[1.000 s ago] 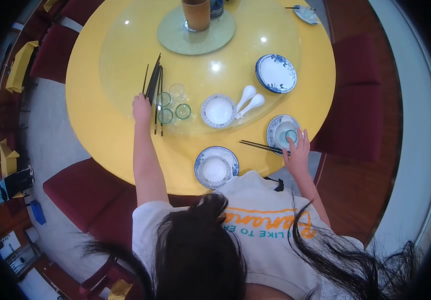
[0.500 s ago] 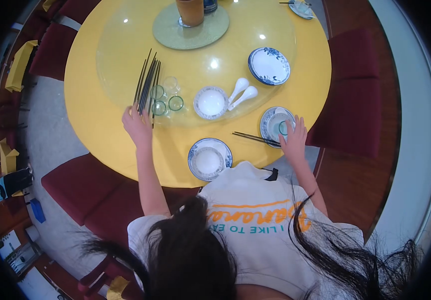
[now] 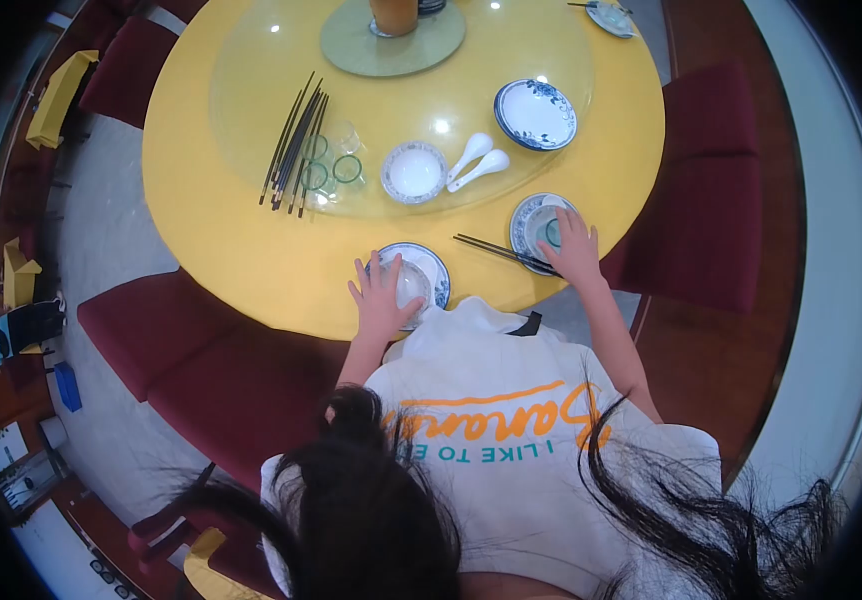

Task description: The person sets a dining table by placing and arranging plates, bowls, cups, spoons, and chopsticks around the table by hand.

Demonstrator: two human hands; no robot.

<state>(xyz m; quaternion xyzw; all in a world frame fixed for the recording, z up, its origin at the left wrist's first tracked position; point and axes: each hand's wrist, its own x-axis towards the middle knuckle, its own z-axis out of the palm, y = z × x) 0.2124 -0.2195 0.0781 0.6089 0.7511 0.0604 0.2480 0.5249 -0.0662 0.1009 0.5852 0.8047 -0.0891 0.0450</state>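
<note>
My left hand (image 3: 379, 298) is spread over a white bowl (image 3: 412, 285) that sits on a blue-rimmed plate (image 3: 439, 268) at the near table edge. Its fingers are apart, and they hide the bowl's left side. My right hand (image 3: 577, 250) is also open, its fingers stretched over a greenish glass (image 3: 552, 233) standing in a second bowl (image 3: 534, 222). Whether the fingertips touch the glass is hard to make out. That bowl rests on a patterned plate (image 3: 518, 236), with a pair of dark chopsticks (image 3: 496, 252) lying against it and pointing left.
On the glass turntable lie several dark chopsticks (image 3: 296, 150), several glasses (image 3: 347, 168), a bowl (image 3: 414, 173), two white spoons (image 3: 478, 170) and stacked plates (image 3: 536, 113). A brown pot (image 3: 394, 15) stands at the centre. Maroon chairs (image 3: 706, 240) surround the yellow table (image 3: 221, 255).
My left hand has left the chopsticks on the turntable and moved right and nearer, over the bowl at the near edge. My right hand stays by the glass. The view has shifted slightly.
</note>
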